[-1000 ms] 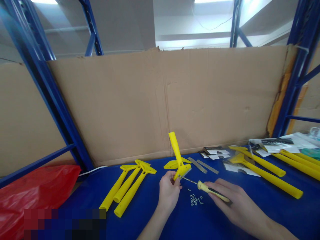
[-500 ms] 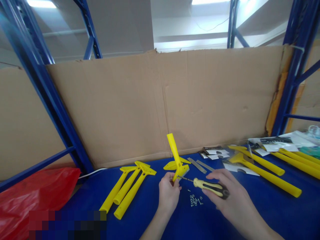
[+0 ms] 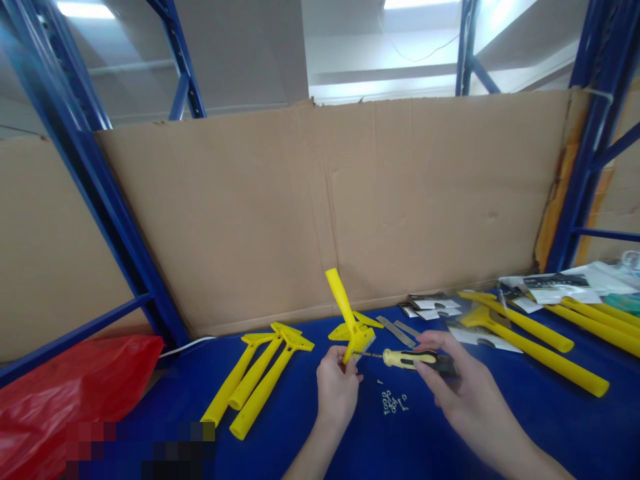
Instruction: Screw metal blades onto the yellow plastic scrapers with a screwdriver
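My left hand (image 3: 338, 381) is closed on the head of a yellow scraper (image 3: 342, 300), whose handle tilts up and away. A metal blade edge shows along the head's right side. My right hand (image 3: 463, 387) grips a cream-and-black screwdriver (image 3: 400, 359). The screwdriver's tip meets the scraper's head close to my left fingers; the exact contact point is too small to make out. Below the screwdriver, several small screws and nuts (image 3: 393, 402) lie on the blue table surface (image 3: 280, 440). Behind the held scraper rest loose yellow head pieces (image 3: 367, 320) and two metal blades (image 3: 395, 331).
Three yellow scraper handles (image 3: 267, 387) lie to the left, near a red plastic bag (image 3: 100, 380). On the right are more long yellow scrapers (image 3: 550, 353) and packets with white cards (image 3: 433, 305). A cardboard panel (image 3: 320, 207) and blue rack posts (image 3: 583, 173) stand behind.
The scraper's handle has tipped slightly left. My right hand has shifted its hold, and the screwdriver now lies more level, its tip still at the scraper's head.
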A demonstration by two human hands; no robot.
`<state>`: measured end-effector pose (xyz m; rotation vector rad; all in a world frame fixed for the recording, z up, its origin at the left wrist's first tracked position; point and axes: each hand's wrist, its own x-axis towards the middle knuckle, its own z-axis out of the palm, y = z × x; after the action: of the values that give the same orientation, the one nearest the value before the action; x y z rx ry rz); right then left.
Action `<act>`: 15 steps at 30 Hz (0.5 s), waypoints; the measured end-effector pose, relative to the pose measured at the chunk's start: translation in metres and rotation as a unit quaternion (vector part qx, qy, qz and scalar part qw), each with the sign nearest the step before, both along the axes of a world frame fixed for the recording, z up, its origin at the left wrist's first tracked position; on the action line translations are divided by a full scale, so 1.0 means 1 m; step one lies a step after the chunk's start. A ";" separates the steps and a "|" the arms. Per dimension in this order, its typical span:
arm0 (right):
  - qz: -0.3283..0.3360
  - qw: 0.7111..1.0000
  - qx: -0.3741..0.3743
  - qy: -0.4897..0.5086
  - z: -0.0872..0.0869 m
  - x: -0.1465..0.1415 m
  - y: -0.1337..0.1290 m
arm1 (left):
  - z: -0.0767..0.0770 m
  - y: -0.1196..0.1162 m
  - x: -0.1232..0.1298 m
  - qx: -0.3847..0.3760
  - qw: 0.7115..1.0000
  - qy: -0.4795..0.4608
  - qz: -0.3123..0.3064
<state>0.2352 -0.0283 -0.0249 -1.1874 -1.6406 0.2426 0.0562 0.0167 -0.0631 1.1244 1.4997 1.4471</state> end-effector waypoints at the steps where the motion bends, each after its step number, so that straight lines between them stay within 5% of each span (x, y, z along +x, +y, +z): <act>1: -0.005 1.000 -0.001 -0.013 0.000 0.000 0.000 | 0.000 0.000 0.000 0.000 1.000 0.000 -0.001; 15: 0.002 1.000 -0.012 -0.018 -0.003 0.003 -0.003 | -0.005 0.002 -0.003 0.007 0.999 0.032 0.005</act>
<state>0.2384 -0.0311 -0.0279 -1.2133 -1.6767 0.2459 0.0536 0.0185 -0.0680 1.1831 1.5433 1.4412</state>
